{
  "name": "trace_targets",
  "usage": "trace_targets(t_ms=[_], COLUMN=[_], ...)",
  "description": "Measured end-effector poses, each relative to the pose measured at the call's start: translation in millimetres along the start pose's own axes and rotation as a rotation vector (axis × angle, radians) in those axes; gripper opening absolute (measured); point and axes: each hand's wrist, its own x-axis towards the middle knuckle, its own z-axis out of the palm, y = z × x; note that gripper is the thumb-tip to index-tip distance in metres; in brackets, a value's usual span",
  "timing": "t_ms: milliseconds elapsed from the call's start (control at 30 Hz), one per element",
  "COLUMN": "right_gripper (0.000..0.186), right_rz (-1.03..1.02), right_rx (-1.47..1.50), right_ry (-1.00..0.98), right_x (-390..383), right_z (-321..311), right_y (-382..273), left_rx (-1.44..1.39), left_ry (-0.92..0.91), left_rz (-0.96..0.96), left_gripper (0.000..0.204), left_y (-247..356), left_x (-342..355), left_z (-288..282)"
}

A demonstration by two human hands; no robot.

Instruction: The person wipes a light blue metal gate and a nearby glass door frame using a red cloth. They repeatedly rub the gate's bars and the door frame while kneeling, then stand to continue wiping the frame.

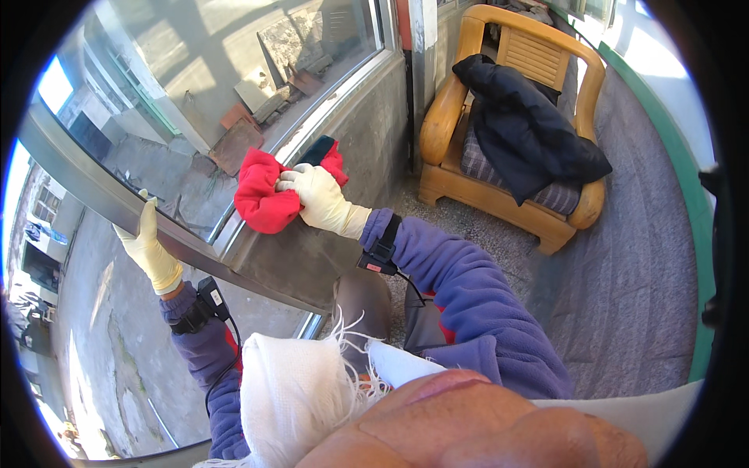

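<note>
Right hand (316, 196) clutches red cloth (264, 195) against window sill (312, 253); left hand (148, 246) grips window frame (94, 183).

window sill (312, 257): grey ledge running left-near to far under the glass | on it: red cloth (261, 195) bunched at its far part | floor (647, 257): grey speckled, right | on it: wooden armchair (511, 117), far right

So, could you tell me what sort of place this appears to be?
Probably an enclosed home balcony or sunroom: a large sliding window overlooking a yard, a wooden armchair with a dark jacket, and a green-edged wall.
</note>
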Motion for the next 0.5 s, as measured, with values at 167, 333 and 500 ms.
trace_targets(t_ms=[167, 333, 500], right_gripper=[0.031, 0.029, 0.029], right_rz=[-0.092, 0.412, 0.483], right_rx=[-0.085, -0.218, -0.18], right_ry=[0.062, 0.217, 0.059], right_x=[-0.9, 12.7, 16.0], right_z=[-2.2, -25.3, -22.7], right_y=[17.0, 104.8, 98.1], left_rx=[0.057, -0.071, 0.017], left_ry=[-0.055, -0.093, -0.032], left_rz=[0.081, 0.099, 0.098], left_gripper=[0.045, 0.047, 0.051], left_y=[0.1, -11.6, -10.2], left_x=[3.4, 7.0, 1.7], left_z=[-2.7, -7.5, -4.4])
